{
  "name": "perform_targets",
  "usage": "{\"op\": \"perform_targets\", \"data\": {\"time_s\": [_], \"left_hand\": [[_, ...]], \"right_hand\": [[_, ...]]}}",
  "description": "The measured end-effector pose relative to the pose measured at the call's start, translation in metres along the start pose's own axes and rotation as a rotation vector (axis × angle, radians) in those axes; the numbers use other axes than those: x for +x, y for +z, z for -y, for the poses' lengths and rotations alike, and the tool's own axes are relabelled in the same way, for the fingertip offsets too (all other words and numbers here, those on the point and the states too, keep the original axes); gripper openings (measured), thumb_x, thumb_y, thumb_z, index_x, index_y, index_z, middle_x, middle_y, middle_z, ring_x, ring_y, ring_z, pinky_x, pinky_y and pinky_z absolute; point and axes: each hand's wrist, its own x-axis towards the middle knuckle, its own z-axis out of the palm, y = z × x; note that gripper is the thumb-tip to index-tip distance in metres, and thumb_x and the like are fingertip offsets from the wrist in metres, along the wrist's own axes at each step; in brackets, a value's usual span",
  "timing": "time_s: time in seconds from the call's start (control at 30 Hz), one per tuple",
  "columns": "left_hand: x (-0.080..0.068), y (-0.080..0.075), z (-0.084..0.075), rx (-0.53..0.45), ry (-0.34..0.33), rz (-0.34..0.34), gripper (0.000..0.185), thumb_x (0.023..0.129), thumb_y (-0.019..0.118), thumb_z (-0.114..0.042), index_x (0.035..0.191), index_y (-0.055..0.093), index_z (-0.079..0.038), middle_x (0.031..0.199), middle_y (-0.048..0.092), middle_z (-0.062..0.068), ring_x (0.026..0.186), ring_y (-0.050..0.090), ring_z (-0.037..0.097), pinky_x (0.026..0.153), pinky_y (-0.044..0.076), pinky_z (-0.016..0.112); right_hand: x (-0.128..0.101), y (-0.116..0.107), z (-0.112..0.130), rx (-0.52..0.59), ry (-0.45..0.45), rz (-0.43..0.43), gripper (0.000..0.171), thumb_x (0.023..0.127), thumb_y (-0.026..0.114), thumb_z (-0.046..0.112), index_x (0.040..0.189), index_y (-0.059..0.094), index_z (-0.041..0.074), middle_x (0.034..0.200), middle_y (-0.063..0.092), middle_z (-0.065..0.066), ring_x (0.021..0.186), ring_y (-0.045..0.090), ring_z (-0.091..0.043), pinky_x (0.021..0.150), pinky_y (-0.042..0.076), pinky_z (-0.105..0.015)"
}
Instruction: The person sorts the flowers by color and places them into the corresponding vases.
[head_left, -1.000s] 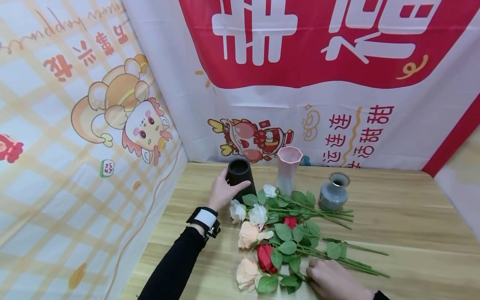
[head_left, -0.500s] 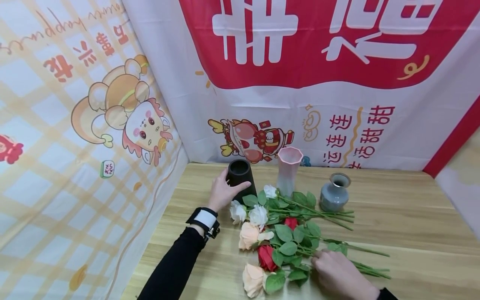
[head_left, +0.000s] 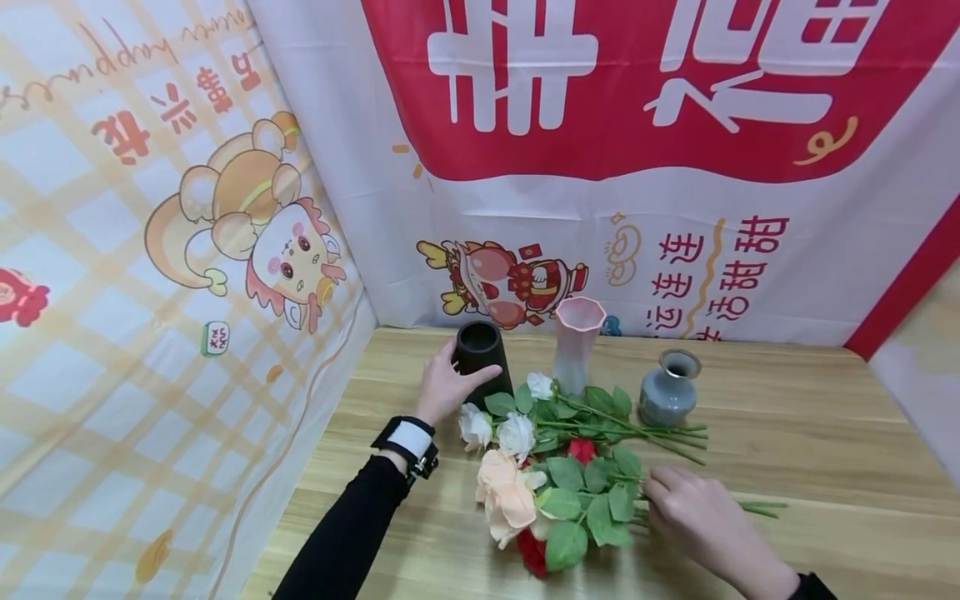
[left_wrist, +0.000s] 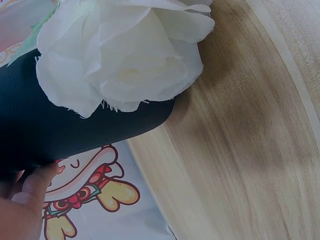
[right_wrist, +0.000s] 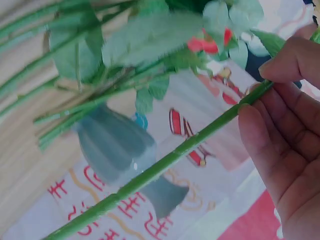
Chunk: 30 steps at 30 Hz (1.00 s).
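- The left hand (head_left: 444, 385) holds the black vase (head_left: 482, 360). Its fingers (head_left: 480, 375) curl round the side of the vase.
- The black vase stands upright on the wooden bench (head_left: 787, 417), near the back wall.
- In the left wrist view, a white rose (left_wrist: 125, 50) lies right against the black vase (left_wrist: 60, 130), and a fingertip (left_wrist: 40, 182) touches the vase.
- The right hand (head_left: 701, 518) holds a peach rose (head_left: 504, 496) by its green stem (right_wrist: 165, 162). The fingers (right_wrist: 280, 65) pinch the stem.
- The peach rose is lifted a little above the bench, with its bloom pointing toward the person's left.
- More roses lie in a pile on the bench between the two hands. A red rose (head_left: 581, 450) and white roses (head_left: 516, 431) show among green leaves (head_left: 570, 542).
- A pink vase (head_left: 577, 343) stands just beside the black vase.
- A grey-blue vase (head_left: 669, 387) stands further right, with the rose stems touching its foot.
- A banner (head_left: 637, 92) with red and white writing hangs behind the bench.
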Motion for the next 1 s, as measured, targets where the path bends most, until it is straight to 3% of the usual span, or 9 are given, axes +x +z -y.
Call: {"op": "perform_targets", "data": {"time_s": [0.23, 0.5, 0.83, 1.0], "left_hand": [[0.001, 0.000, 0.000, -0.007, -0.008, 0.003, 0.087, 0.068, 0.082, -0.063, 0.140, 0.053, -0.022, 0.129, 0.061, 0.000, 0.120, 0.054, 0.021, 0.094, 0.046, 0.046], [0.000, 0.001, 0.001, 0.012, -0.041, 0.004, 0.091, 0.068, 0.081, -0.063, 0.142, 0.052, -0.021, 0.135, 0.057, 0.002, 0.123, 0.051, 0.027, 0.095, 0.046, 0.048], [-0.002, 0.000, -0.001, 0.009, -0.065, 0.001, 0.090, 0.068, 0.082, -0.063, 0.142, 0.051, -0.022, 0.137, 0.055, 0.004, 0.123, 0.046, 0.031, 0.094, 0.046, 0.050], [-0.002, 0.001, 0.000, 0.007, -0.042, -0.009, 0.086, 0.068, 0.084, -0.059, 0.140, 0.054, -0.022, 0.133, 0.058, 0.003, 0.121, 0.048, 0.030, 0.093, 0.047, 0.048]], "right_hand": [[0.007, -0.012, -0.014, -0.025, 0.055, -0.074, 0.040, 0.093, 0.028, 0.018, 0.070, 0.059, 0.008, 0.070, 0.050, 0.001, 0.054, 0.046, -0.013, 0.036, 0.033, -0.024], [0.014, -0.021, -0.025, -0.022, 0.076, -0.122, 0.043, 0.102, 0.032, 0.019, 0.082, 0.065, -0.001, 0.081, 0.058, -0.008, 0.064, 0.057, -0.022, 0.038, 0.043, -0.032], [0.028, -0.026, -0.029, -0.019, 0.170, -0.074, 0.045, 0.107, 0.027, 0.023, 0.093, 0.059, -0.005, 0.092, 0.057, -0.013, 0.082, 0.059, -0.028, 0.058, 0.055, -0.039], [0.036, -0.026, -0.031, -0.003, 0.208, -0.132, 0.044, 0.108, 0.030, 0.025, 0.095, 0.058, -0.006, 0.095, 0.056, -0.017, 0.086, 0.057, -0.033, 0.070, 0.053, -0.044]]}}
